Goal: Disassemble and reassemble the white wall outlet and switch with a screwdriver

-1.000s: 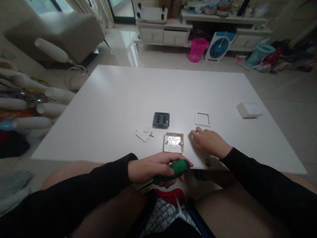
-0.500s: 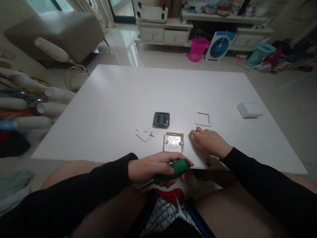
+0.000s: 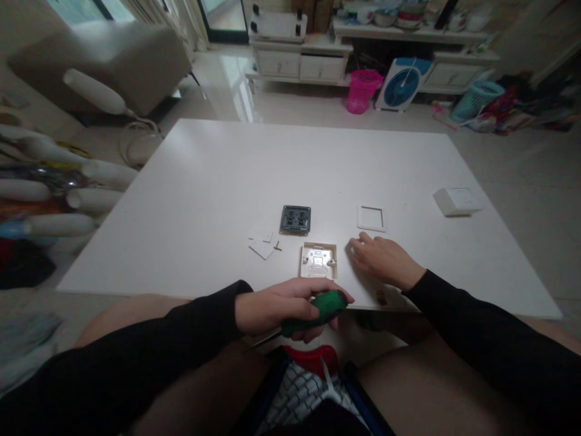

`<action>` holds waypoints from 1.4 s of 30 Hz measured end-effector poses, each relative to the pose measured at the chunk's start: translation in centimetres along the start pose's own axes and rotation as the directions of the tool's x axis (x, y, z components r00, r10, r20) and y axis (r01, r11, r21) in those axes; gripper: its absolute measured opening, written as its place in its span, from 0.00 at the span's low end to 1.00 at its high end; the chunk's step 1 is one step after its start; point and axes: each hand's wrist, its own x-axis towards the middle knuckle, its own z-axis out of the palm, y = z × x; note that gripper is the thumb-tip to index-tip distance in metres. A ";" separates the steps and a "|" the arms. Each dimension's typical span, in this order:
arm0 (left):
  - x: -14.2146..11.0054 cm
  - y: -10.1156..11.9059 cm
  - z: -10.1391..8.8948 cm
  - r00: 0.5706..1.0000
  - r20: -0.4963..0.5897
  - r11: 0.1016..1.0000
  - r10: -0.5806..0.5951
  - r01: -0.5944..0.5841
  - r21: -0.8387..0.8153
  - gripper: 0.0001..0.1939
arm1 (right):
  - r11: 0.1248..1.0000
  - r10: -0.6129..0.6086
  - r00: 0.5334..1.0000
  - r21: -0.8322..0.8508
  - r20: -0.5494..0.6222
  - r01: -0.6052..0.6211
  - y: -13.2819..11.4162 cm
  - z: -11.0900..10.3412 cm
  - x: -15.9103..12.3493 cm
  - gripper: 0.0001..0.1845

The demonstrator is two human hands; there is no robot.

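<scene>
A screwdriver [image 3: 330,304] with a green and black handle is gripped in my left hand [image 3: 281,306] at the table's front edge, its shaft pointing back toward my wrist. Just beyond that hand lies an open cream wall box [image 3: 319,262], hollow side up. My right hand [image 3: 380,257] rests on the tabletop to the right of the box, fingers loosely bent and a little apart, with nothing visible in them. Past its fingertips is a white square frame [image 3: 372,229]. A dark grey socket module [image 3: 296,219] lies behind the box, with thin white pieces [image 3: 263,249] to its left.
The white table [image 3: 218,169] carries a white box-shaped unit [image 3: 457,201] near its right edge. A small dark round mark or object [image 3: 381,297] is at the front edge. Beyond stand a pink basket [image 3: 362,97] and a blue fan [image 3: 402,86].
</scene>
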 end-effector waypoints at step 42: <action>1.8 -0.8 -1.9 0.740 -0.387 0.783 0.550 -0.296 0.546 0.28 | 0.150 -0.267 0.955 0.973 -0.129 0.173 -3.9 -2.9 -2.9 0.12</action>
